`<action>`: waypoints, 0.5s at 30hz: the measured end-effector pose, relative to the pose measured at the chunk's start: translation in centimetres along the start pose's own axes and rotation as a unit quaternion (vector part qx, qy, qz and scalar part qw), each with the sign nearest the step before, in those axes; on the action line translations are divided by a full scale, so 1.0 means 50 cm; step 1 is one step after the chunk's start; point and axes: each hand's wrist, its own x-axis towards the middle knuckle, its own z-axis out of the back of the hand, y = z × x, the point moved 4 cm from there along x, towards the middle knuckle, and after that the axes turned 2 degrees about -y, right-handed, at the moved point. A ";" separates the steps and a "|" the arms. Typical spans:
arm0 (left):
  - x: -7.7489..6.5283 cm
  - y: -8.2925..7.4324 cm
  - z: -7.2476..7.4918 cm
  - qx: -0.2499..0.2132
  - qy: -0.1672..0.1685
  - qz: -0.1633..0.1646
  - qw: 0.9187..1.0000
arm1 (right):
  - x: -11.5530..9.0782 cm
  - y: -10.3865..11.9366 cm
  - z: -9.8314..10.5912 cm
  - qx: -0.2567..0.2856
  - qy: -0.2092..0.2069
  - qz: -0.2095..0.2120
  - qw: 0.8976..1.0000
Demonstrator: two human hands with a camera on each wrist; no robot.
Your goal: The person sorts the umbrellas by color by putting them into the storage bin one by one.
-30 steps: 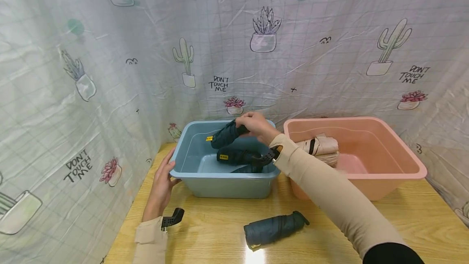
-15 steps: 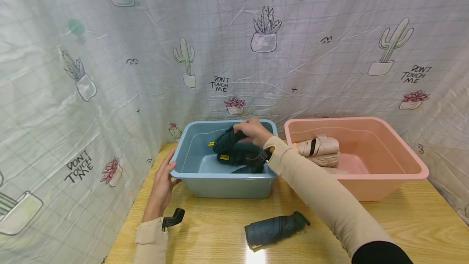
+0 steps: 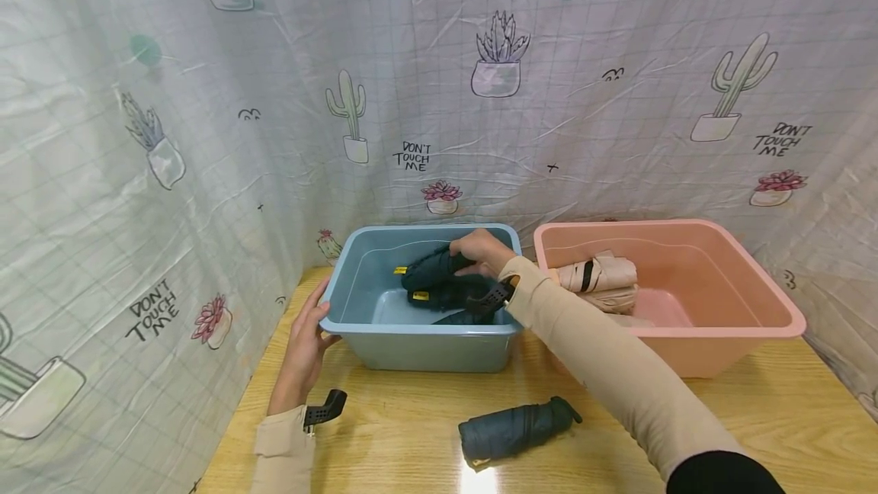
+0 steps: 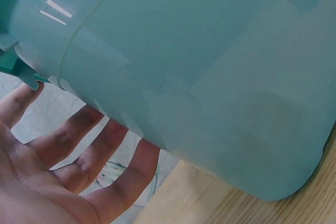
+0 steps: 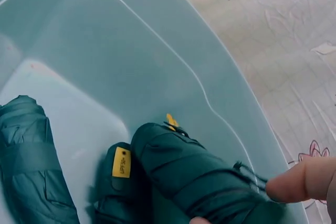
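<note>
My right hand [image 3: 483,252] reaches into the blue plastic bin [image 3: 421,349]. It holds a dark green folded umbrella [image 3: 428,269] by one end, with the thumb and another fingertip on either side of it in the right wrist view. That umbrella [image 5: 184,169] lies against a second dark folded umbrella [image 5: 122,187] with a yellow tag. A third one [image 5: 34,166] lies apart on the bin floor. My left hand [image 3: 302,345] rests on the bin's left side. In the left wrist view, its extended fingers [image 4: 86,158] touch the outer wall.
Another dark folded umbrella [image 3: 517,431] lies on the wooden table [image 3: 384,441] in front of the bins. To the right stands a pink bin [image 3: 727,349] with several beige folded umbrellas [image 3: 600,274] at its left end. A cactus-print curtain [image 3: 439,97] hangs behind.
My right hand has lowered the umbrella deeper into the blue bin, onto the others there. The left hand has stayed at the bin's side.
</note>
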 end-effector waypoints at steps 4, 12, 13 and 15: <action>0.001 -0.001 -0.001 0.002 -0.001 0.002 1.000 | -0.008 -0.001 0.013 0.001 -0.004 -0.014 1.000; 0.001 0.000 -0.001 -0.001 -0.005 0.009 1.000 | -0.032 0.003 0.023 -0.030 0.027 -0.018 0.999; 0.001 0.000 -0.001 -0.002 -0.005 0.011 1.000 | -0.035 0.003 0.025 -0.038 0.031 -0.018 0.999; 0.001 0.000 -0.001 -0.002 -0.006 0.013 1.000 | -0.042 0.001 0.029 -0.050 0.038 -0.020 0.998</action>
